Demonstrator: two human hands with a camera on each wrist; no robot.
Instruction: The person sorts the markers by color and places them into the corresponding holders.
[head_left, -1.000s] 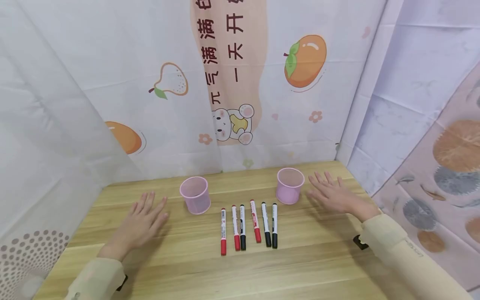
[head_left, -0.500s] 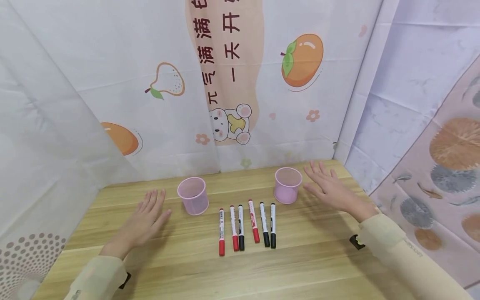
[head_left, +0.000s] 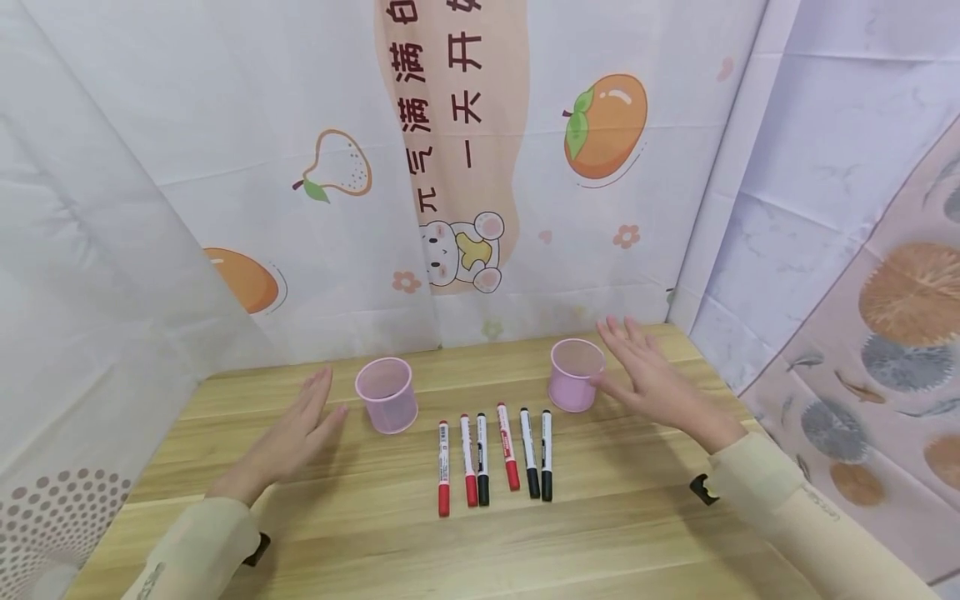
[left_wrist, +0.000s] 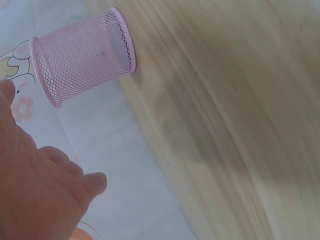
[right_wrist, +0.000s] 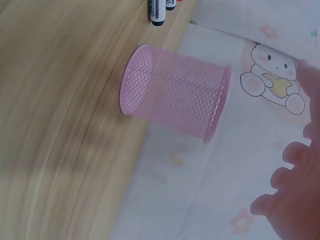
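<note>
Two pink mesh pen cups stand upright on the wooden table. My left hand [head_left: 288,442] is just left of the left pen cup [head_left: 392,408], fingers straight and thumb apart, holding nothing. A gap shows between that hand and the cup [left_wrist: 82,57] in the left wrist view. Beside the right pen cup [head_left: 573,387] is my right hand [head_left: 660,387], fingers extended, its thumb tip overlapping the cup's edge in the head view. The right wrist view has this cup [right_wrist: 172,92] apart from the curving fingertips. Both cups look empty inside.
Between and in front of the cups lies a row of whiteboard markers, three with red caps, such as one red marker [head_left: 444,467], and three with black caps, such as one black marker [head_left: 547,454]. A printed cloth [head_left: 480,317] hangs along the table's back edge.
My right hand has moved left and closer to the right cup. My left hand has turned onto its edge, thumb nearer the left cup. Cups and markers stay put.
</note>
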